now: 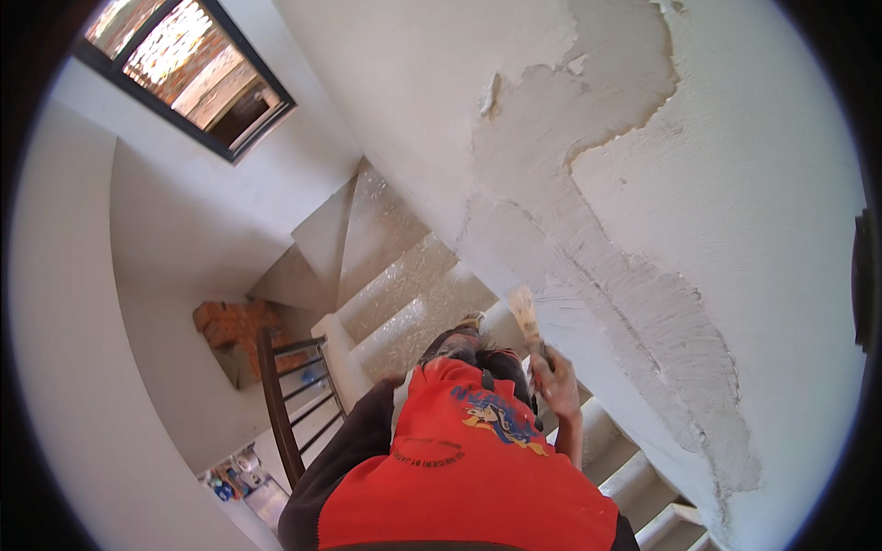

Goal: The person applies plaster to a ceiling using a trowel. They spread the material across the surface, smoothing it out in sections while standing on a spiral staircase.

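Note:
My right hand (556,384) is closed around the dark handle of a scraper (524,312), whose flared, pale tan head points up, close to the white wall. Beside it on the wall runs a long, bare greyish patch (634,303) with ragged paint edges and streaky marks. My left hand (393,379) rests low by my left knee, at the end of a dark sleeve; its fingers are too small and shaded to make out. A red shirt with a print covers my front.
Pale stairs (404,285) strewn with white flakes turn below me, and more steps (634,482) descend at lower right. A dark railing (285,413) stands on the left, with reddish bricks (234,331) beyond it. A dark-framed window (202,83) is at upper left.

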### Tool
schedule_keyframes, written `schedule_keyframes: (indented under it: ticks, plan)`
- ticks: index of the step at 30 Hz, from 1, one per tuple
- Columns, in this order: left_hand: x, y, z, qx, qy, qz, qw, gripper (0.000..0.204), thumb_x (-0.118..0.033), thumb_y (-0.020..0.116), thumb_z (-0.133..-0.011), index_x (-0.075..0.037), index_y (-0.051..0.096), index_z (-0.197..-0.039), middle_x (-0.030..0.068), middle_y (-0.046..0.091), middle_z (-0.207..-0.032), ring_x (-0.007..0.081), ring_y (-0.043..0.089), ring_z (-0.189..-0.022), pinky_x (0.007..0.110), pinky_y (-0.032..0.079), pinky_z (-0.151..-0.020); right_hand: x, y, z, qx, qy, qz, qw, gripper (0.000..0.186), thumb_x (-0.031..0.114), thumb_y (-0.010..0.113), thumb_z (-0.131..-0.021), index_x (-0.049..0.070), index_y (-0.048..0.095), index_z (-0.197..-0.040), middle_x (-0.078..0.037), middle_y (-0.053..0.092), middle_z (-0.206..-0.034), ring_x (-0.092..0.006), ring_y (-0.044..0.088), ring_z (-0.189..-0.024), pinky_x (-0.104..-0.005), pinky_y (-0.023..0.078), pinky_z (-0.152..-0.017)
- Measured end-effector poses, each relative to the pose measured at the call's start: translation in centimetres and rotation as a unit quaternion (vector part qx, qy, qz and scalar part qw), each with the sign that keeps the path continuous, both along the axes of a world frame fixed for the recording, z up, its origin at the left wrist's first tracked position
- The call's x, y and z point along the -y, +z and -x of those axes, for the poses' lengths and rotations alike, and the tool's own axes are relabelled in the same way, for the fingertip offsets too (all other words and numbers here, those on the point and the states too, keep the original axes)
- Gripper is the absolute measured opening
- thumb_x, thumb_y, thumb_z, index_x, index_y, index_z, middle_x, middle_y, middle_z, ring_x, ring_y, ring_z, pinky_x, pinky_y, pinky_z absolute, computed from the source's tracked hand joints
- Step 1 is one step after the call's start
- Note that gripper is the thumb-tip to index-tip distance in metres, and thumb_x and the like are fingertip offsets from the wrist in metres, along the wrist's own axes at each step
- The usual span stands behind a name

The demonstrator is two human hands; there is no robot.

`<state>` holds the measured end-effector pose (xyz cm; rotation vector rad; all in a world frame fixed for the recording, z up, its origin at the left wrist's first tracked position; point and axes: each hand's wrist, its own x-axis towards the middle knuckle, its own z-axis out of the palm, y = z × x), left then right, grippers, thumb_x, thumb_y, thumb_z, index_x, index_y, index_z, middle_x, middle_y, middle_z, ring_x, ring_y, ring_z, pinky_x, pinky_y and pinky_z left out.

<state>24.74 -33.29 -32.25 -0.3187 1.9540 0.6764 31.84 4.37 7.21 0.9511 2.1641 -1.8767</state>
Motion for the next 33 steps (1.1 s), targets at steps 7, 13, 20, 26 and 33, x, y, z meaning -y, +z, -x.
schedule_keyframes:
  ticks: [7,13,20,26,33]
  plan:
    - [-11.4,4.9,2.2,-0.214,0.182,-0.183,0.942,0.04,-0.034,0.054,-0.086,-0.001,0.064,-0.108,0.0188,0.069,-0.094,0.0299,0.066,-0.089,0.04,0.05,-0.08,-6.3,-0.6,4.3,-0.052,0.134,-0.08,0.986,0.032,0.019,0.053,-0.093,0.002,0.058,-0.119,-0.006,0.062,-0.077,-0.0108,0.057,-0.068,-0.0269,0.047,-0.062]
    - [-11.3,9.8,-7.3,-0.144,0.103,-0.223,0.959,0.056,-0.04,0.059,-0.089,0.003,0.054,-0.124,0.0222,0.059,-0.121,0.0275,0.055,-0.114,0.034,0.041,-0.097,-6.9,-2.2,4.9,-0.013,0.162,-0.024,0.986,0.031,0.019,0.053,-0.093,0.0,0.056,-0.117,-0.009,0.065,-0.078,-0.0143,0.062,-0.066,-0.0294,0.049,-0.058]
    - [-5.6,4.9,-11.6,-0.004,0.3,-0.32,0.899,0.062,-0.041,0.056,-0.092,0.004,0.045,-0.133,0.0178,0.054,-0.129,0.0252,0.05,-0.119,0.032,0.037,-0.102,-1.2,-4.7,2.4,0.007,0.302,-0.134,0.944,0.034,0.023,0.056,-0.091,0.002,0.056,-0.118,-0.015,0.066,-0.081,-0.0218,0.066,-0.073,-0.0344,0.05,-0.066]
    - [-1.4,1.8,-13.1,-0.052,0.161,-0.298,0.94,0.054,-0.041,0.047,-0.096,-0.001,0.046,-0.134,0.016,0.055,-0.127,0.0236,0.057,-0.111,0.036,0.047,-0.092,3.2,-3.4,1.7,0.11,0.462,-0.2,0.857,0.04,0.027,0.055,-0.088,0.004,0.056,-0.12,-0.027,0.063,-0.103,-0.0428,0.059,-0.099,-0.0461,0.045,-0.086]
    - [4.6,-1.2,-9.1,-0.019,0.114,-0.193,0.974,0.062,-0.052,0.05,-0.09,0.002,0.057,-0.121,0.0136,0.065,-0.098,0.025,0.062,-0.08,0.036,0.05,-0.072,6.6,-2.6,2.6,0.019,0.314,-0.185,0.931,0.038,0.02,0.055,-0.088,0.006,0.055,-0.123,-0.024,0.064,-0.099,-0.0401,0.06,-0.095,-0.0446,0.046,-0.083]
